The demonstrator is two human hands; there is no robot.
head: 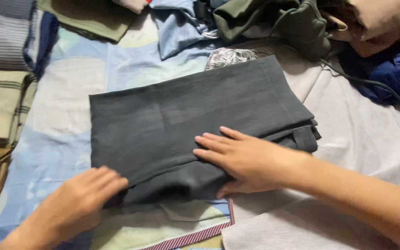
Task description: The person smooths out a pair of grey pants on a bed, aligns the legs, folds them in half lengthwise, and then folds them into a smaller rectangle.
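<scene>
Pressing flat on a folded dark grey woven garment (186, 120), the right hand (241, 159) rests with fingers (211, 139) together and extended, gripping nothing. Left hand (77, 203) lies open at the garment's near-left corner, fingers touching its edge, upon a pale blue patterned bedsheet (56, 139); striped folded cloths (1, 69) lie well left.

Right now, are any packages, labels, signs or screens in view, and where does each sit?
None in view. Only cloth shows: a folded dark grey garment under the left hand and right hand, with stacked folded clothes at the left edge and a loose clothes pile at the top.
</scene>
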